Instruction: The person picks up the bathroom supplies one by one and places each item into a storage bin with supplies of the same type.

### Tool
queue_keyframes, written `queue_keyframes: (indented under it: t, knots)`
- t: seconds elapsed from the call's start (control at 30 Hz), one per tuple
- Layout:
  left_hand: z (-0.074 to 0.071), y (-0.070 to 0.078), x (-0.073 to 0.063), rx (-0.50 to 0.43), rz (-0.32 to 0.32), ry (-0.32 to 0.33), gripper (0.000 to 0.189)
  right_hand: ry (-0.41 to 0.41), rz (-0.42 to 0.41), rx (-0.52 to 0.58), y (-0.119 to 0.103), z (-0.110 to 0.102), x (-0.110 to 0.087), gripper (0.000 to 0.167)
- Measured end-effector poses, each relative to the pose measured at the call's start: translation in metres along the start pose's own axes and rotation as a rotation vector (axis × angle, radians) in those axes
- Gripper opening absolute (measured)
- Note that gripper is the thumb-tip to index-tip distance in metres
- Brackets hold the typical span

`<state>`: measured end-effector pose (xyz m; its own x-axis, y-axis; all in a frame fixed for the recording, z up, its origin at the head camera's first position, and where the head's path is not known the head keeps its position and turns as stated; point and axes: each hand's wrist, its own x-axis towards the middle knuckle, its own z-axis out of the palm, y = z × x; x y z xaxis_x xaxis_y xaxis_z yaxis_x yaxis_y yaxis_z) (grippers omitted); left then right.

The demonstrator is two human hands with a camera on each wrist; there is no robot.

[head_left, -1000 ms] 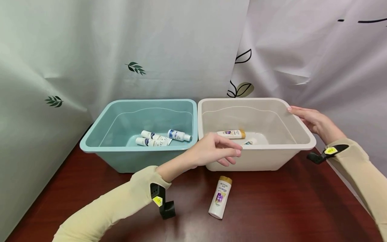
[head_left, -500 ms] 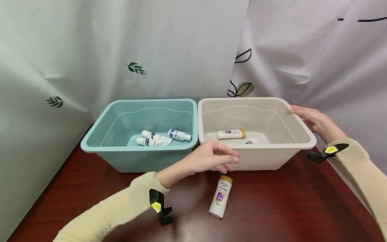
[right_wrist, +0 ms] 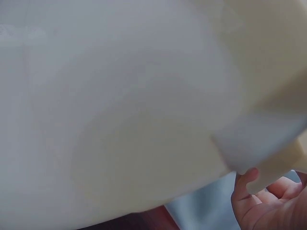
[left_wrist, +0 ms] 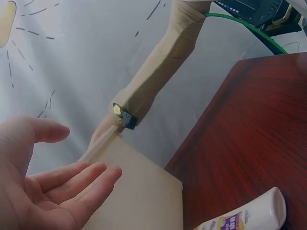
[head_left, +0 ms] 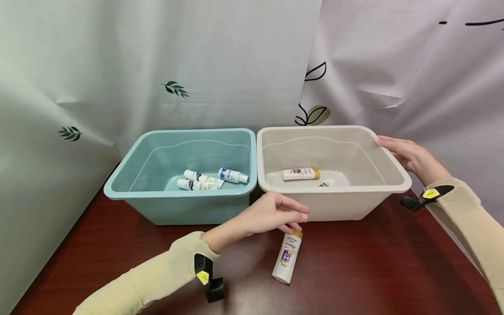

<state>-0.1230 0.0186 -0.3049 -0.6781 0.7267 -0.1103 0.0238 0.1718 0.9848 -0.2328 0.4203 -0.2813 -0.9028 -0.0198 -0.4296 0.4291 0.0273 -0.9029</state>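
A white shampoo bottle (head_left: 286, 258) with a gold cap lies on the table, just in front of the beige bin (head_left: 334, 190). Over its cap hovers my left hand (head_left: 271, 215), fingers loosely bent and holding nothing; in the left wrist view, the thumb stands apart from the fingers. My right hand (head_left: 413, 156) grips the beige bin's right rim, seen from outside in the right wrist view. Inside that bin lie a gold-capped bottle (head_left: 300, 173) and a small item (head_left: 326, 184) partly hidden by the front wall.
A teal bin (head_left: 181, 194) stands beside the beige one on the left. It contains two white tubes (head_left: 198, 184) and a blue-and-white bottle (head_left: 233, 176). A printed curtain (head_left: 220, 65) hangs behind both bins; the table (head_left: 366, 267) is dark red.
My left hand has come down from in front of the beige bin's rim toward the bottle on the table, now covering part of its cap. The right hand stays on the rim.
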Motion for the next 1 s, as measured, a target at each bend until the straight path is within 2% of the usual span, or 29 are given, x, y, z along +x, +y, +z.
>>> queue_keyframes:
  t: [0.47, 0.67, 1.0]
  knots:
    - [0.000, -0.026, -0.002, -0.005, -0.054, 0.017, 0.029, 0.003, -0.007, 0.017, 0.001, 0.001, -0.002, 0.022]
    - [0.000, -0.037, -0.003, -0.023, -0.090, 0.044, 0.029, 0.005, -0.010, 0.035, 0.001, 0.003, -0.003, 0.022]
    - [-0.001, -0.052, -0.004, -0.041, -0.107, 0.067, 0.035, 0.011, -0.007, -0.023, 0.000, 0.002, -0.002, 0.023]
